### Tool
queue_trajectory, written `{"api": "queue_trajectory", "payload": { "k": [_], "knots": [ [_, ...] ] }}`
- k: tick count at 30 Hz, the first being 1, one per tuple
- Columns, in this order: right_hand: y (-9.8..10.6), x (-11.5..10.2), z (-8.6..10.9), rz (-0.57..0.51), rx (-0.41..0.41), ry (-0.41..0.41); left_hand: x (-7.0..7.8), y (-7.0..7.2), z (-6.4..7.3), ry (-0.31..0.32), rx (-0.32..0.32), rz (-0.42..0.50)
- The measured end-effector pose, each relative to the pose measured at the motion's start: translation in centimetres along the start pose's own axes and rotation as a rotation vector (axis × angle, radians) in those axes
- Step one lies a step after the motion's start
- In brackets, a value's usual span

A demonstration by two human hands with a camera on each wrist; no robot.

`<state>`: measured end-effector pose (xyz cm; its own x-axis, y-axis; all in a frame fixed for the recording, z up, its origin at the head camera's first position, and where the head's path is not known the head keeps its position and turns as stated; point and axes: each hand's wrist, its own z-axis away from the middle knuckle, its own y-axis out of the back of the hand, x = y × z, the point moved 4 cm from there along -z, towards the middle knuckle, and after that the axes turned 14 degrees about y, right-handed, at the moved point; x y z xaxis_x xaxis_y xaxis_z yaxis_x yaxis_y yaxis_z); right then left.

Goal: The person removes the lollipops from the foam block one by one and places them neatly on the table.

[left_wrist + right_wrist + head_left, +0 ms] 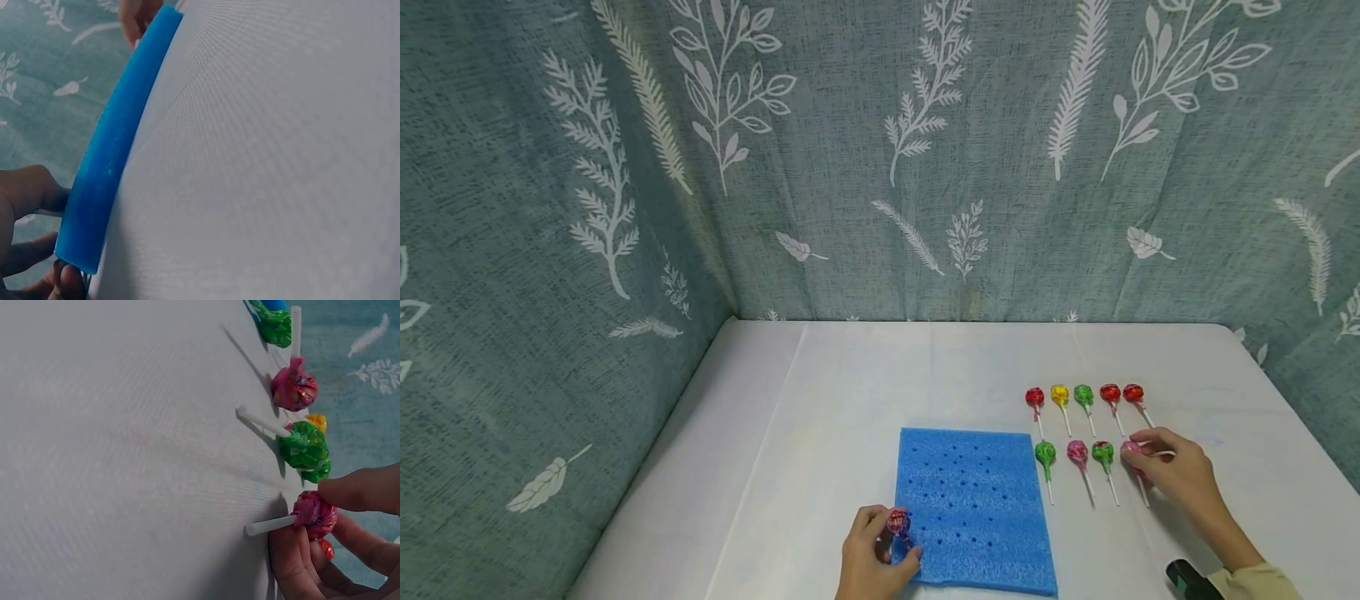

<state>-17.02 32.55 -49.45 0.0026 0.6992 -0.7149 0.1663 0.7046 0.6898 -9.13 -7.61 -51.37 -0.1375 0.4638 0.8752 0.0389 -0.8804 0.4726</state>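
Note:
My right hand [1180,471] pinches a pink-wrapped lollipop [315,515] at its head; its white stick points toward the table's near side. Left of it in the front row lie a green lollipop [1102,452], a pink one [1077,452] and another green one [1045,453]. At the left front corner of a blue foam block [973,562] dotted with small holes is my left hand [872,554]. Its curled fingers and thumb hold a red-wrapped lollipop [898,522], partly hidden by them. In the left wrist view the fingers [28,194] surround the block's end.
Behind the front row lies a second row: a red lollipop [1034,397], a yellow one [1059,395], a green one [1083,395] and two more red ones. The white table [820,400] ends at a green leaf-patterned curtain [850,167]. A black device [1191,581] sits by the right sleeve.

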Motion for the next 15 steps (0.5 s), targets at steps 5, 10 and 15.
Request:
{"api": "queue_trajectory", "payload": {
  "k": [5, 10, 15],
  "knots": [
    [-0.08, 0.05, -0.09, 0.035, 0.002, 0.026, 0.06, 0.01, 0.02, -0.011, 0.007, -0.004],
    [-0.05, 0.06, -0.23, 0.039, -0.017, 0.045, 0.08, 0.05, 0.06, -0.002, 0.005, 0.003],
    [-0.05, 0.19, -0.29, 0.033, -0.049, 0.047, -0.01, 0.04, 0.05, -0.007, 0.007, -0.001]
  ]
}}
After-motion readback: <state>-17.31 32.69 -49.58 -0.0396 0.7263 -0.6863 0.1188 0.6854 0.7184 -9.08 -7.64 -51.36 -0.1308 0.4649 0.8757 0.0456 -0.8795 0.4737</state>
